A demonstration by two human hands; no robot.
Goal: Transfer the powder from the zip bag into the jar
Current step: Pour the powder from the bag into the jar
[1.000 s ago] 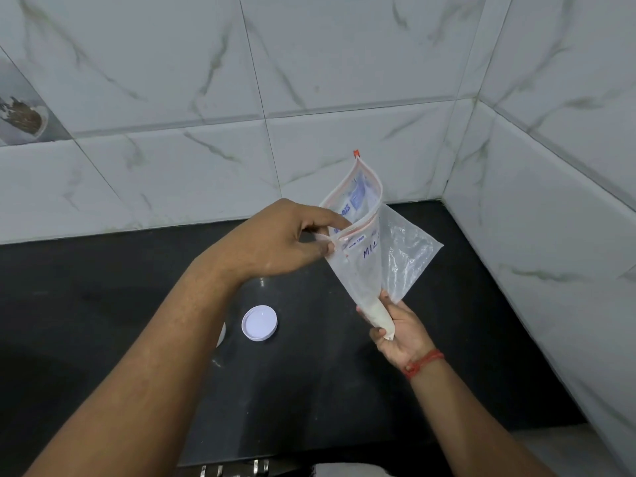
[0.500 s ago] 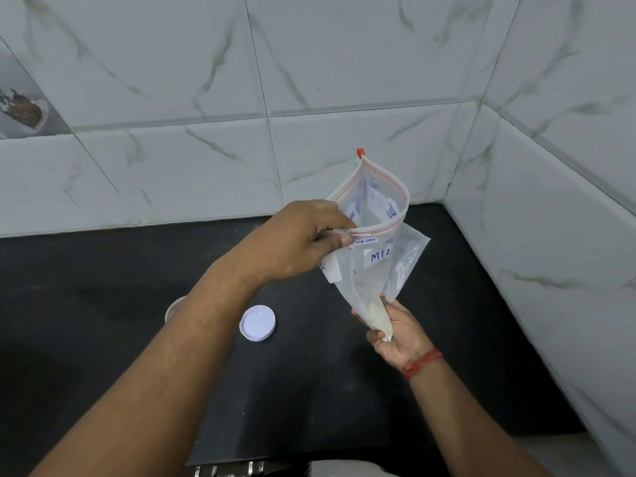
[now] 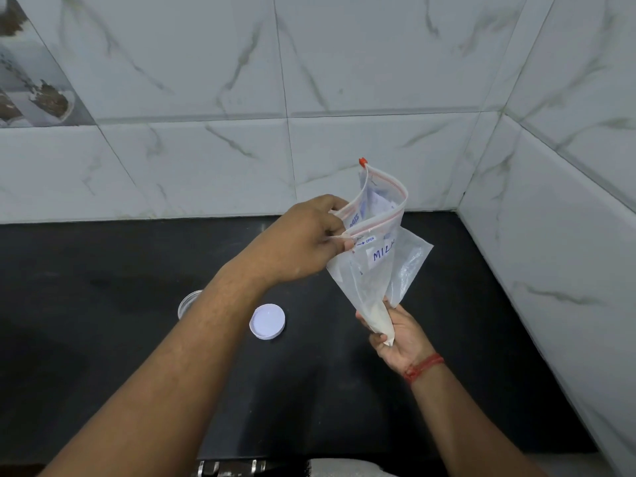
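The counter bears the jar, low and left of the bag, nearer the left arm; the bag's long axis stands upright, mouth up; left hand pinches the rim, right hand grips the powder-filled tip; the mouth gapes wider than before.

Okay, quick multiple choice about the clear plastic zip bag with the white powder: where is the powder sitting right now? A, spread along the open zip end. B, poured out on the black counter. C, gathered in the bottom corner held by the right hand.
C: the white powder is packed in the lowest corner of the clear plastic zip bag, which the right hand grips, while the left hand pinches the open zip end.
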